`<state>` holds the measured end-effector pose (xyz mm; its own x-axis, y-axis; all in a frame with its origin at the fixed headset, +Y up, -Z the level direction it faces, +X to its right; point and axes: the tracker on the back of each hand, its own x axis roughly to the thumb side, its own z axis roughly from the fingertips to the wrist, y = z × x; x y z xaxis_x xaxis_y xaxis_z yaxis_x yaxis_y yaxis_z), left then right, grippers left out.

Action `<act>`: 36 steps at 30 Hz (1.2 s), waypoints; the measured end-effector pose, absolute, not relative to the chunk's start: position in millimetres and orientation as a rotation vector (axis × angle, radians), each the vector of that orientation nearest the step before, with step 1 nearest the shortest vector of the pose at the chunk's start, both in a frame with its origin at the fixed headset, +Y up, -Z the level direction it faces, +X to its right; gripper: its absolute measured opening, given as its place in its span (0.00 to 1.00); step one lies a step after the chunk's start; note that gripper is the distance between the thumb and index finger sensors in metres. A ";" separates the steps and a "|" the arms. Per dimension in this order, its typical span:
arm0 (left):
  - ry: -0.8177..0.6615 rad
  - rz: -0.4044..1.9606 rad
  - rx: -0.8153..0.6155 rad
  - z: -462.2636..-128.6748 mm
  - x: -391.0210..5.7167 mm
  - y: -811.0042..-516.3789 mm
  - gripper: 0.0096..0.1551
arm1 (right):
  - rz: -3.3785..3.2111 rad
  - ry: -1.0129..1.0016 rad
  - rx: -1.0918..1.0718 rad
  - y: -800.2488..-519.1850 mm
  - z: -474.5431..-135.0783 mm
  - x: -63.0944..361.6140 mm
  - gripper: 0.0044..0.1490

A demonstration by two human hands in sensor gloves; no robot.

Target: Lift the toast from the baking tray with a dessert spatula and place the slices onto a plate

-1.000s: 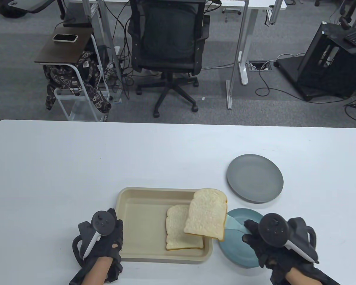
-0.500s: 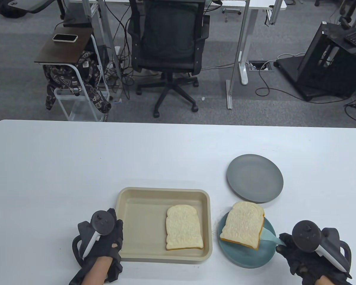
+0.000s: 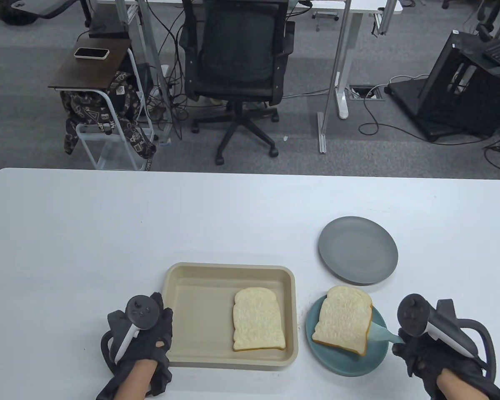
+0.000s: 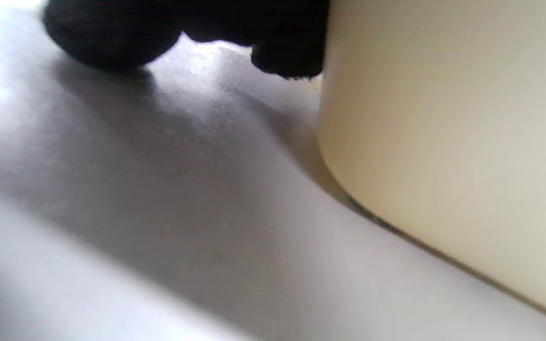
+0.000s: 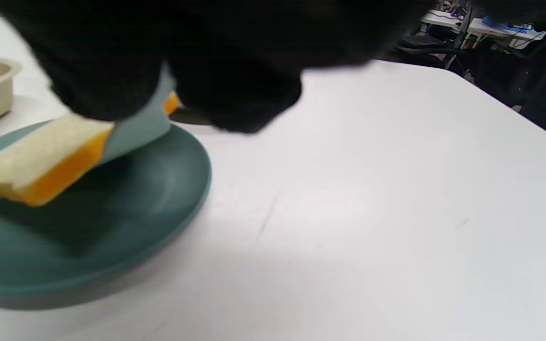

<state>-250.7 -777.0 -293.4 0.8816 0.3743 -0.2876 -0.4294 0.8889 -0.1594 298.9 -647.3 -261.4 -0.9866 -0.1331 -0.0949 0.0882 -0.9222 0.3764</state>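
A slice of toast [image 3: 344, 318] lies on a light teal spatula [image 3: 382, 333] just over the teal plate [image 3: 341, 362], slightly tilted. My right hand [image 3: 416, 352] grips the spatula handle at the plate's right edge. In the right wrist view the toast [image 5: 36, 166] with its orange crust rests on the spatula blade [image 5: 135, 130] above the plate [image 5: 112, 227]. A second slice [image 3: 258, 320] lies flat in the beige baking tray [image 3: 191, 287]. My left hand [image 3: 150, 333] holds the tray's near left corner; its fingertips [image 4: 287, 57] touch the tray wall [image 4: 443, 142].
An empty grey plate [image 3: 358, 250] sits behind the teal one. The white table [image 3: 150, 225] stretches away to the left and back. An office chair [image 3: 237, 62] and a side stand are on the floor beyond the far edge.
My right hand carried the toast on the spatula from above the tray rightwards and lowered it over the teal plate, then drew back a little. The left hand stayed put.
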 end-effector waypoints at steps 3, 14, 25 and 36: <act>0.254 0.423 -0.223 -293.5 -250.9 -777.3 0.37 | -2.938 -0.598 0.200 -644.2 -259.8 301.4 0.32; 0.253 0.426 -0.227 -293.7 -251.3 -777.5 0.37 | -2.802 -0.571 0.226 -632.7 -246.4 304.2 0.32; 0.254 0.427 -0.227 -293.6 -251.5 -777.6 0.37 | -2.546 -0.483 0.246 -596.8 -242.0 274.8 0.32; 0.255 0.425 -0.226 -293.8 -251.5 -777.7 0.37 | -2.441 -0.104 -0.286 -551.3 -236.3 138.2 0.31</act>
